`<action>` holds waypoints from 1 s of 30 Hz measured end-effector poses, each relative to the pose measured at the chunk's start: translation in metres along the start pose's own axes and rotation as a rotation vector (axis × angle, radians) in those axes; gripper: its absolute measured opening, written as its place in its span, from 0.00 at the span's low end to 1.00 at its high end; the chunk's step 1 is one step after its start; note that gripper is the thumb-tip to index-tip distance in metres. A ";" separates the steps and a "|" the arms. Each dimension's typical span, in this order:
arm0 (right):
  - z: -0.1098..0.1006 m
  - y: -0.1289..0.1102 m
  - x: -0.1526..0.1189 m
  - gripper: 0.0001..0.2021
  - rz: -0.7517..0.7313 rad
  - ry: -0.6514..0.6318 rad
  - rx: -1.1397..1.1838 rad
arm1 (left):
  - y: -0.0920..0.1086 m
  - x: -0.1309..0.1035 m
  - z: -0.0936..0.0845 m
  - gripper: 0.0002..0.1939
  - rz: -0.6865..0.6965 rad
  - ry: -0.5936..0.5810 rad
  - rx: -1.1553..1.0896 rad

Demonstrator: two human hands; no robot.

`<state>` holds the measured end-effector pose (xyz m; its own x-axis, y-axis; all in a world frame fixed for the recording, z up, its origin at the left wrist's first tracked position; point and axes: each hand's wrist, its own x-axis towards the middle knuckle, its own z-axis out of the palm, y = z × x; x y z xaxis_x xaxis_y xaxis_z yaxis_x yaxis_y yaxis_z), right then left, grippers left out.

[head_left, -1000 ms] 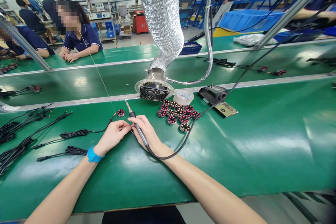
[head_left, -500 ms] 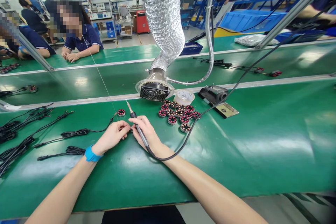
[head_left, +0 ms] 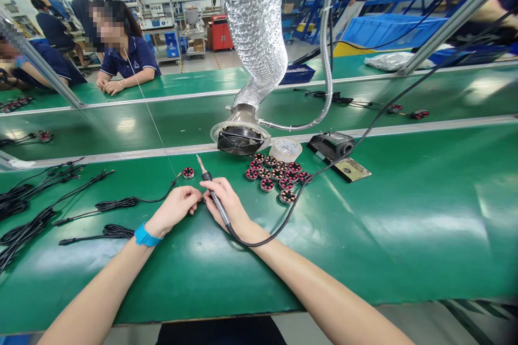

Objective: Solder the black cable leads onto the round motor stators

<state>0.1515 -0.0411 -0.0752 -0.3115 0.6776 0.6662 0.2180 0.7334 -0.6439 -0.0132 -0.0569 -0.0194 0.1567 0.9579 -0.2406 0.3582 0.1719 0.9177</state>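
At the centre of the frame, our left hand [head_left: 180, 206] pinches a small part [head_left: 202, 199], mostly hidden, against our right hand [head_left: 233, 206]. That one also grips the iron [head_left: 220, 207], tip upward, probably keeping heat off us, near the fan [head_left: 239, 143], likely for fumes.

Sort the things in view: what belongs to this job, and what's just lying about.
Seemingly in the job:
iron, in the right hand;
round parts;
cables;
fan.

Probably just lying about:
tape;
bag;
blue crate.
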 end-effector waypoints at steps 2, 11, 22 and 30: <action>-0.002 -0.001 0.001 0.21 0.006 0.014 0.004 | -0.001 0.000 0.000 0.14 -0.010 0.011 -0.001; -0.022 -0.021 0.007 0.07 0.097 0.258 -0.073 | -0.007 0.001 -0.001 0.15 -0.070 0.051 0.015; -0.032 -0.033 0.001 0.09 0.073 0.294 -0.001 | -0.002 -0.002 -0.002 0.15 -0.097 0.001 0.008; -0.030 -0.032 0.002 0.09 0.073 0.255 0.006 | -0.003 -0.002 -0.003 0.16 -0.097 -0.012 -0.017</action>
<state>0.1713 -0.0619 -0.0423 -0.0523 0.7210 0.6910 0.2254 0.6826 -0.6952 -0.0174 -0.0588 -0.0201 0.1330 0.9338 -0.3320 0.3569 0.2674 0.8950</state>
